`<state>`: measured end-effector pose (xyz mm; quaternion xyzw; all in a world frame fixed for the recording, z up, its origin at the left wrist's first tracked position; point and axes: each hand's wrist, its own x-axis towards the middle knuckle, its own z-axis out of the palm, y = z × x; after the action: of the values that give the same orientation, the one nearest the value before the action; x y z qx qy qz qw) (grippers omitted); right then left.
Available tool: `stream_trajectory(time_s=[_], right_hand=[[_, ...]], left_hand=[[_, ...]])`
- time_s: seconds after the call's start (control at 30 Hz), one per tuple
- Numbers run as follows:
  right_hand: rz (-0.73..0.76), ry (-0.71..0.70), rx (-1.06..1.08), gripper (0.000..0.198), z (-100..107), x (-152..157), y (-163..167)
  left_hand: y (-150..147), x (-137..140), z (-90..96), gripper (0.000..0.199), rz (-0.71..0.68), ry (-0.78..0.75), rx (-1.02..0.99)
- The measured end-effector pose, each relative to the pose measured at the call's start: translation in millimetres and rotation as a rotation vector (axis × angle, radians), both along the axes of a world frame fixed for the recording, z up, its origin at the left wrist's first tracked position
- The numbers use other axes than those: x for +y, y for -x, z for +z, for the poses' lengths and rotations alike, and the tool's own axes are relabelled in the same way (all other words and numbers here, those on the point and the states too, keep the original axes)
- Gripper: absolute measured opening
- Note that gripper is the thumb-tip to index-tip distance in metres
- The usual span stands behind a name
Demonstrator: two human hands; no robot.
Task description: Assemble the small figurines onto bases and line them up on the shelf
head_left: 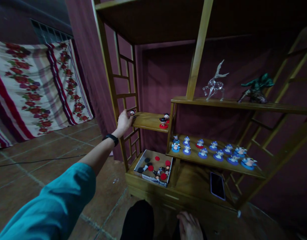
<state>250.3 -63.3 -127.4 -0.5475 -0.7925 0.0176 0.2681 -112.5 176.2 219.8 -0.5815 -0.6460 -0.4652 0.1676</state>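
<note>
On the small shelf point(148, 119), left hand point(125, 121) is at the leftmost figurine point(132, 113), grip unclear, right hand point(189, 226) relaxed, and one nudge could topple it!

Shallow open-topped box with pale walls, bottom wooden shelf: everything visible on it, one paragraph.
The shallow, open-topped box with pale walls looks like cardboard, brown inside, with dark markings along its front wall. It sits near the left end of the bottom wooden shelf, slightly askew. Loose red discs, dark discs and small dark-haired figurines lie jumbled inside. Neither the left hand nor the right hand touches it.
</note>
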Motion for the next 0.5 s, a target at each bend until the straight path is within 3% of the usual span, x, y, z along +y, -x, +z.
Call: stream_trajectory(time_s=[0.1, 0.2, 0.33, 0.5], right_hand=[[-0.023, 0.053, 0.054, 0.031, 15.3, -5.7, 0.9], [-0.059, 0.075, 0.078, 0.03, 26.4, -10.7, 5.0], [-0.065, 0.095, 0.081, 0.03, 30.1, -12.2, 8.7], [-0.059, 0.099, 0.062, 0.027, 22.1, -9.2, 8.0]], left_hand=[[-5.7, -19.1, -15.5, 0.045, -0.109, -0.211, -0.007], [-18.5, -51.9, -49.6, 0.044, -0.17, -0.321, -0.033], [-39.3, -87.5, -136.1, 0.044, -0.211, -0.214, -0.103], [-61.7, -88.5, -258.7, 0.03, -0.353, 0.152, -0.282]])
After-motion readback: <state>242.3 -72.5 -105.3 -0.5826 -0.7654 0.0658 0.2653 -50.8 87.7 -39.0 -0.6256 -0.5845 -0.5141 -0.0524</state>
